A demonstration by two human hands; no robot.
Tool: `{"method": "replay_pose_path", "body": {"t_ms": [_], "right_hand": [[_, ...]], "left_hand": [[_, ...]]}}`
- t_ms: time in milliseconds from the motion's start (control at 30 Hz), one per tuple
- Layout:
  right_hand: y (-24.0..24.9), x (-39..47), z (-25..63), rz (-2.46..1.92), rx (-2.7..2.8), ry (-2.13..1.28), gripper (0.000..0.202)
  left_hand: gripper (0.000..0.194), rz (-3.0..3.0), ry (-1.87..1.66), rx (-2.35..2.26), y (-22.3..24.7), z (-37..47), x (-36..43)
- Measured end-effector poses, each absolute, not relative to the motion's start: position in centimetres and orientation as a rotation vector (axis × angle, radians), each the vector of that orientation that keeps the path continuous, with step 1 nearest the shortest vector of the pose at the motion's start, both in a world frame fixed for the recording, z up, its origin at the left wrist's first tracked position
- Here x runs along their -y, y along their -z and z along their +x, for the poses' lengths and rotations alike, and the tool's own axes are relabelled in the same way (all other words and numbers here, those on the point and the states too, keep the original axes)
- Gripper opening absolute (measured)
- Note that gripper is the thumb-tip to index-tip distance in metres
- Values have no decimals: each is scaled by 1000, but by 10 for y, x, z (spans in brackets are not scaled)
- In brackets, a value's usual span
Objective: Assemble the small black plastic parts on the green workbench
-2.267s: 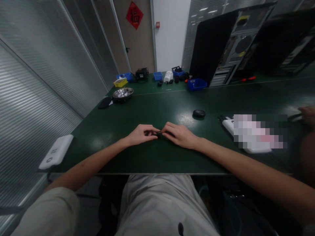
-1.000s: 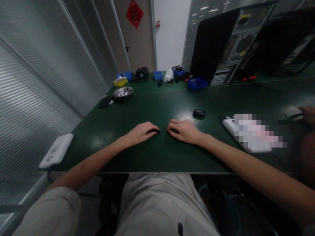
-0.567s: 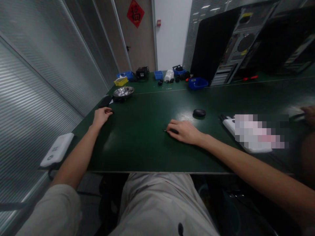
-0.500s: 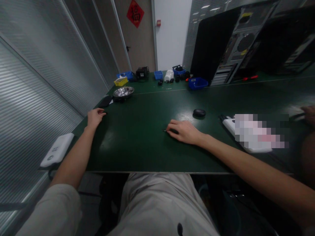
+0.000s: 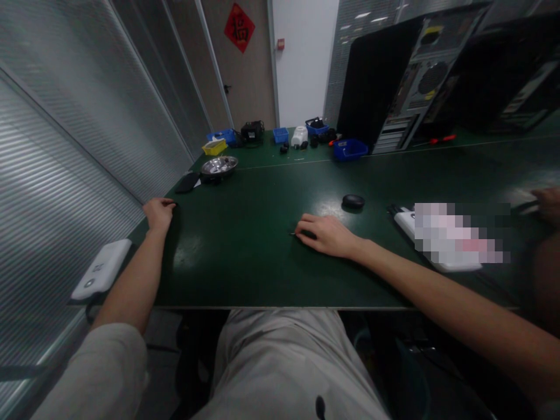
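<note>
My left hand (image 5: 158,214) is at the table's left edge, thumb and fingers pinched on a small dark piece (image 5: 175,203) too small to identify. Near the middle of the green table (image 5: 236,251), my right hand (image 5: 327,233) rests with curled fingers. A thin, light-coloured tip (image 5: 291,234) sticks out from its pinch; the rest is hidden in the fingers. Beyond the right hand lies a black computer mouse (image 5: 353,201). A shiny metal bowl (image 5: 219,165) with small things in it stands past my left hand, beside a flat black item (image 5: 188,182).
A white box-like device (image 5: 102,268) sits at the left edge. Blue bins (image 5: 350,149), a yellow tray (image 5: 214,147) and a black device (image 5: 252,132) line the back. An open computer case (image 5: 380,76) stands back right. Another person's hand (image 5: 546,201) shows at the right, past a white, partly blurred-out object (image 5: 405,224).
My left hand has shifted left, towards the table's left edge, with the small dark piece still in its fingers. My right hand keeps its place and pinch.
</note>
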State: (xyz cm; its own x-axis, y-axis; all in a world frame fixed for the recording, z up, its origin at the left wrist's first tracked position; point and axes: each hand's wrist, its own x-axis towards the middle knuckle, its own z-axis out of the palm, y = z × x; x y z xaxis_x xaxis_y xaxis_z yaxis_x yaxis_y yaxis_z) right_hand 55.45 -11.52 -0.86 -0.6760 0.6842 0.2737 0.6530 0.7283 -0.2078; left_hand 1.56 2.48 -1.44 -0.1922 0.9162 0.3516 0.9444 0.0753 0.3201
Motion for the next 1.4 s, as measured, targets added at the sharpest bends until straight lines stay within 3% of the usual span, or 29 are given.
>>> {"method": "replay_pose_path", "body": {"t_ms": [300, 967, 1233, 1400], "right_hand": [[8, 115, 555, -1043, 2602, -129, 21], [10, 114, 555, -1015, 2588, -136, 20], [9, 114, 554, -1029, 2592, -140, 21], [9, 115, 555, -1030, 2591, -143, 21]], "left_hand": [[25, -1781, 731, 2342, 16, 17, -26], [22, -1618, 778, 2406, 25, 17, -31], [25, -2037, 1104, 2028, 7, 101, -21], [25, -2651, 1075, 1556, 1, 194, 25]]}}
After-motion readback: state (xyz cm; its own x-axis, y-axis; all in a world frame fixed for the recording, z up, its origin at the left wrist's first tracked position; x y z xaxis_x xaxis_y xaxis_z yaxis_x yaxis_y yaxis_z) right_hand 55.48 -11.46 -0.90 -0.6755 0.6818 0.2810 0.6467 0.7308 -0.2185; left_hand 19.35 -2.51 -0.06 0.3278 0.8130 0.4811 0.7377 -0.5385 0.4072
